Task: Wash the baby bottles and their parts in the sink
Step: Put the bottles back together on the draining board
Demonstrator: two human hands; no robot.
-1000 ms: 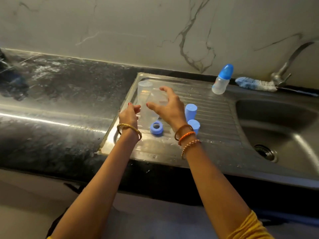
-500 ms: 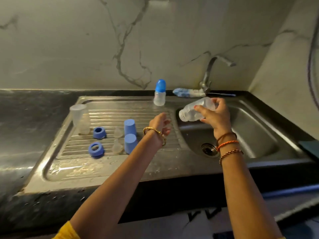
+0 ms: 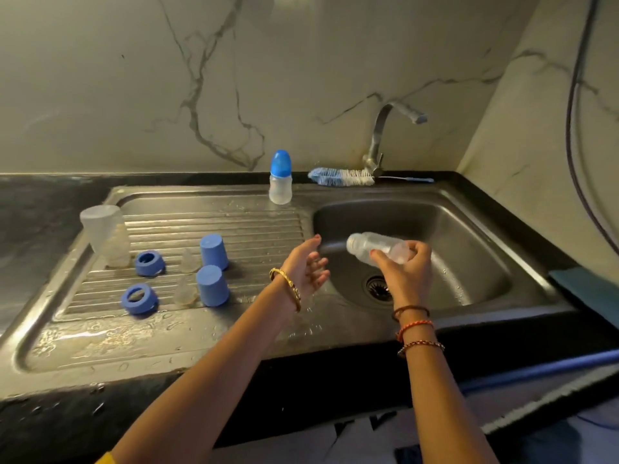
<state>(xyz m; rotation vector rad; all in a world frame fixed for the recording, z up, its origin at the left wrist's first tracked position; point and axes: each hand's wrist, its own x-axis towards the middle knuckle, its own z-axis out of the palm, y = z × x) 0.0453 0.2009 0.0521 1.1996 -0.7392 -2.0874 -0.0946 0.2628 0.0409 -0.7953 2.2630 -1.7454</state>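
My right hand (image 3: pixel 407 274) grips a clear baby bottle (image 3: pixel 375 247) lying sideways over the sink basin (image 3: pixel 469 249), its open mouth pointing left. My left hand (image 3: pixel 306 267) hovers open beside it at the basin's left edge, palm toward the bottle and holding nothing. On the ribbed drainboard (image 3: pixel 254 229) stand an upturned clear bottle (image 3: pixel 105 234), two blue caps (image 3: pixel 214 251) (image 3: pixel 212 285), two blue screw rings (image 3: pixel 149 262) (image 3: pixel 139 298) and two clear teats (image 3: pixel 190 260) (image 3: pixel 185 291). A capped small bottle (image 3: pixel 280 177) stands at the back.
A bottle brush (image 3: pixel 341 177) lies on the back ledge by the tap (image 3: pixel 385 135), which is off. The drain (image 3: pixel 378 286) sits in the basin floor. Dark wet counter (image 3: pixel 40 212) extends left; a blue cloth (image 3: pixel 589 286) lies at the right. A cable (image 3: pixel 572 95) hangs on the right wall.
My right hand picked a clear bottle off the drainboard and carried it right over the basin, now lower. My left hand followed and opened beside it. The view swung right.
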